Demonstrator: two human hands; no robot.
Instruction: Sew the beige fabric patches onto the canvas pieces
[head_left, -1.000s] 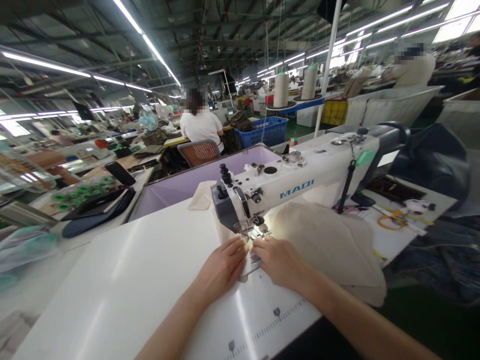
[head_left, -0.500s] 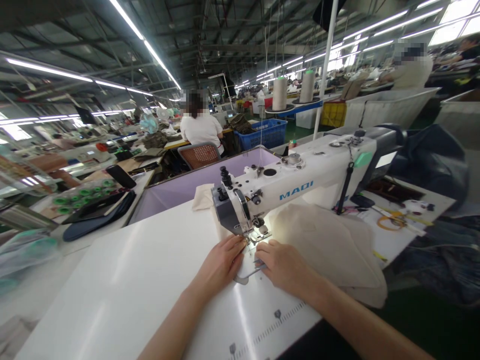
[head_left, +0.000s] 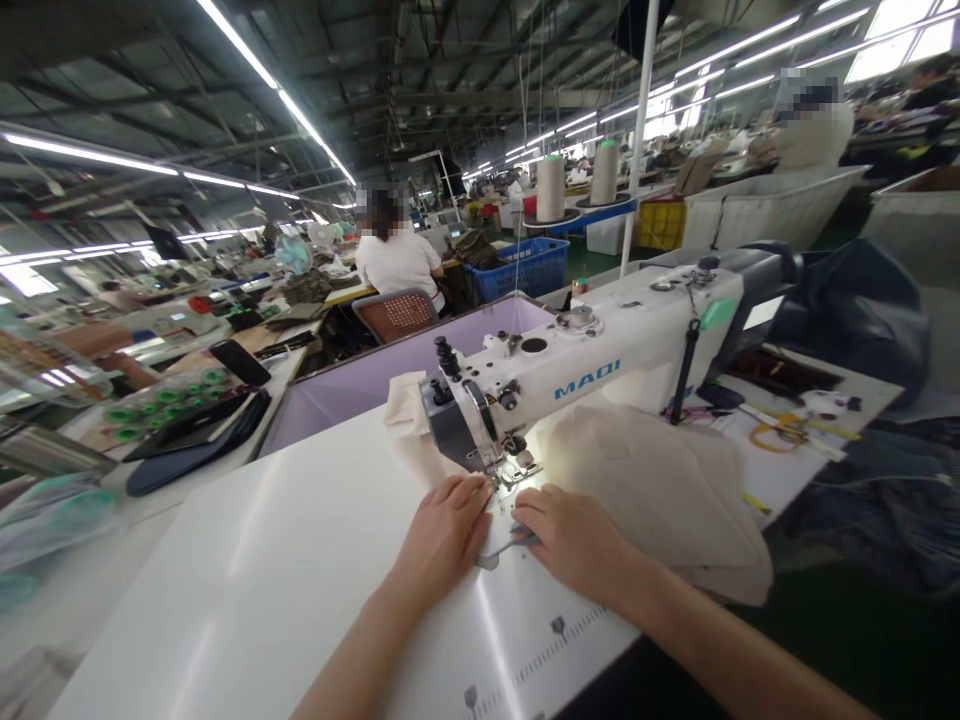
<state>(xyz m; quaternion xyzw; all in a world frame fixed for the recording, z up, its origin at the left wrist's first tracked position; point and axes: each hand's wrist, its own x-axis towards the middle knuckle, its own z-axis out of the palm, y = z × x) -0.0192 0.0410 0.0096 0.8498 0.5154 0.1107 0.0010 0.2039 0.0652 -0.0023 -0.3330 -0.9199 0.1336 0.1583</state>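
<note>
A white sewing machine [head_left: 592, 370] with its lamp lit stands on the white table. Cream fabric [head_left: 645, 490] bunches under its arm on the right, and more of it comes out behind the needle head. My left hand [head_left: 446, 530] is left of the presser foot [head_left: 517, 470], fingers bent and pressed together at the fabric's edge. On the other side, close to the needle plate, my right hand [head_left: 566, 535] has curled fingers. A small grey pointed tool [head_left: 523, 536] shows under those fingers; its kind is unclear. The fingers hide the fabric at the needle.
Behind the machine lies a lilac-sided bin [head_left: 330, 390]. Thread cones [head_left: 551, 190] stand on a rack. At right are orange-handled scissors [head_left: 776, 435] and a dark pouch. A co-worker [head_left: 397, 255] sits ahead beside a blue basket [head_left: 517, 270].
More cream fabric has come out behind the needle head and spread leftward over the table. Both hands stay near the presser foot. The view has shifted slightly.
</note>
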